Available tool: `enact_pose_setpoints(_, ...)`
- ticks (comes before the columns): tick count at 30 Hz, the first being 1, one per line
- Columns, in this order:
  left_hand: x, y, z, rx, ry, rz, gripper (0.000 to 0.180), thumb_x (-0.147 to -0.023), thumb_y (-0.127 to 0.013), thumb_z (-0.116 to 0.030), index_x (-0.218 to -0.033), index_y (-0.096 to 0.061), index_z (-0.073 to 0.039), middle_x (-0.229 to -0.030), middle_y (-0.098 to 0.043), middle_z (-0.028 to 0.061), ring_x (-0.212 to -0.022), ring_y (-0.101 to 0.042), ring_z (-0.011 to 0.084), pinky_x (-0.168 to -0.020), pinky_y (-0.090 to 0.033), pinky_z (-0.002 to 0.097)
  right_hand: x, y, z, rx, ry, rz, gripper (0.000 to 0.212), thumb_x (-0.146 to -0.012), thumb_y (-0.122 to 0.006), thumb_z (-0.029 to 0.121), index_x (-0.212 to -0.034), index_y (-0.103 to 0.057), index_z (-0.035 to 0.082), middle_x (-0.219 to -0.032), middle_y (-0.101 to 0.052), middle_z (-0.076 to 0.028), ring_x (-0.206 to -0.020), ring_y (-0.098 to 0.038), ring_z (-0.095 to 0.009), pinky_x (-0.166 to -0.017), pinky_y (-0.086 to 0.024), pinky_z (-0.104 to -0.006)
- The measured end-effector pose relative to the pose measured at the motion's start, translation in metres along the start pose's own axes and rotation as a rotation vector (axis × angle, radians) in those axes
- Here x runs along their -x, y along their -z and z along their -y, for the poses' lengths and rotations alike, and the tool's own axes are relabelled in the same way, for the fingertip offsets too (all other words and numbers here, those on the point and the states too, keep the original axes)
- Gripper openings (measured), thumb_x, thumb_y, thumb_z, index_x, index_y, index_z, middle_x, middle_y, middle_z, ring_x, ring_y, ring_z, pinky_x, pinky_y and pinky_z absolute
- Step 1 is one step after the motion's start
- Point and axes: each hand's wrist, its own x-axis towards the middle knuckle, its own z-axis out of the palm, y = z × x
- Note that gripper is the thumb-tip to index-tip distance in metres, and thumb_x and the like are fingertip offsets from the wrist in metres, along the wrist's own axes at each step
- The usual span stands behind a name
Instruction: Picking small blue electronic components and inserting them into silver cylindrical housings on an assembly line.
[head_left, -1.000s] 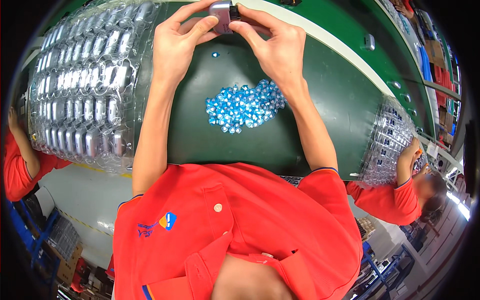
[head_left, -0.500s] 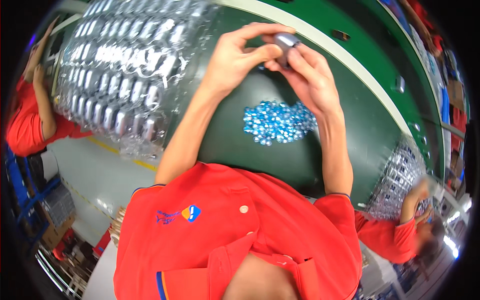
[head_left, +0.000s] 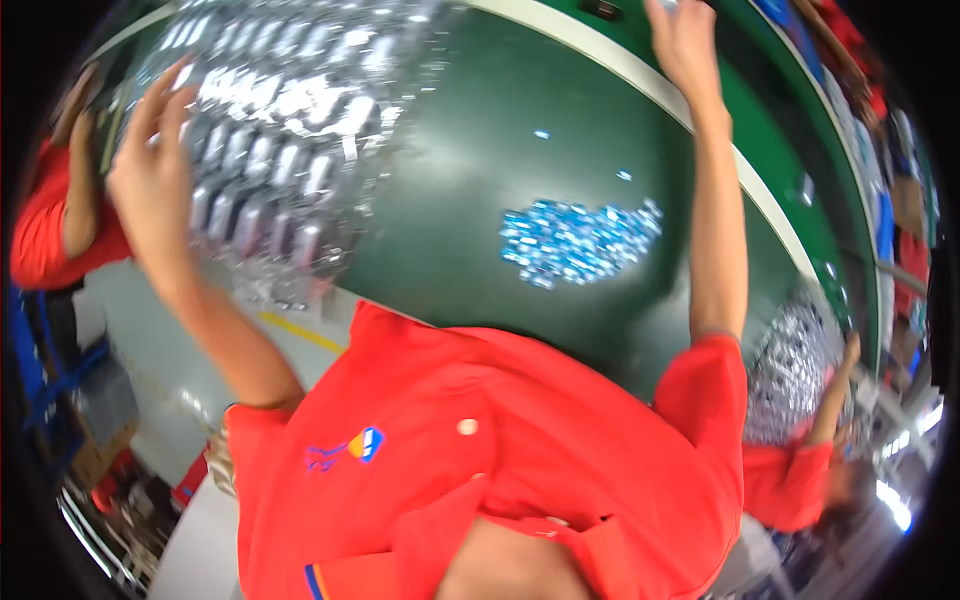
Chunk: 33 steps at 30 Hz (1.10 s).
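My left hand (head_left: 155,165) is raised at the far left, fingers apart and holding nothing, over the edge of the clear plastic trays (head_left: 345,255) of grey rounded cases. My right hand (head_left: 688,50) reaches to the top edge of the view, over the green belt beyond the pale rail. Between its fingertips shows a sliver of the small grey case (head_left: 671,3), mostly cut off. A pile of shiny blue beads (head_left: 575,243) lies between my arms on the dark green table (head_left: 480,150). One small blue piece (head_left: 541,133) lies above the pile, another (head_left: 624,175) nearer it.
A pale curved rail (head_left: 600,55) divides the table from the green belt (head_left: 775,140), which carries a few small pieces and a dark object (head_left: 602,9). People in red shirts work at left and right. More clear packaging (head_left: 797,370) is heaped at the right.
My hands have parted. The left went down and left to the trays, without the grey case; the right went up and right over the belt. The blue pieces above the pile are now uncovered.
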Motion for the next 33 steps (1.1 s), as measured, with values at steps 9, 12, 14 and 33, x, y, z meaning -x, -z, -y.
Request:
enact_pose_setpoints(9,-0.033,0.015,0.145,-0.508,0.137,0.293,0.042,-0.093,-0.067,-0.019,-0.133,-0.059,-0.012,-0.094,-0.071,0.0103,-0.09,-0.067,0.0179,-0.082,-0.05,0.0305,0.053,0.036,0.046,0.141,0.283,-0.008,0.03,-0.093,-0.066,0.024,-0.116,-0.065,0.004,-0.105,-0.066,-0.011,-0.096,-0.063,-0.022,-0.086,-0.05,-0.032)
enact_pose_setpoints(12,-0.03,0.012,0.125,-0.53,0.105,0.262,0.039,-0.092,-0.068,-0.017,-0.13,-0.062,-0.011,-0.095,-0.071,0.0091,-0.09,-0.068,0.0171,-0.082,-0.051,0.0297,0.082,0.046,0.113,-0.327,0.013,0.359,0.02,-0.088,-0.07,0.019,-0.104,-0.071,0.006,-0.101,-0.068,-0.011,-0.091,-0.065,-0.027,-0.083,-0.053,-0.0342)
enact_pose_setpoints(14,-0.02,0.018,0.106,-0.341,0.039,-0.013,0.035,-0.093,-0.067,-0.015,-0.127,-0.064,-0.006,-0.097,-0.071,0.0094,-0.09,-0.068,0.0162,-0.081,-0.052,0.0281,0.098,0.039,0.123,-0.338,0.022,0.409,0.02,-0.088,-0.07,0.019,-0.101,-0.071,0.004,-0.095,-0.068,-0.01,-0.086,-0.066,-0.028,-0.079,-0.055,-0.0346)
enact_pose_setpoints(33,0.062,-0.174,-0.111,1.164,0.095,0.478,0.033,-0.092,-0.061,0.005,-0.125,-0.062,0.0,-0.115,-0.064,0.0078,-0.104,-0.065,0.018,-0.087,-0.058,0.0302,0.091,0.055,0.135,-1.099,-0.678,0.306,0.016,-0.09,-0.067,0.006,-0.102,-0.066,-0.005,-0.088,-0.07,-0.009,-0.074,-0.066,-0.012,-0.072,-0.055,-0.0239)
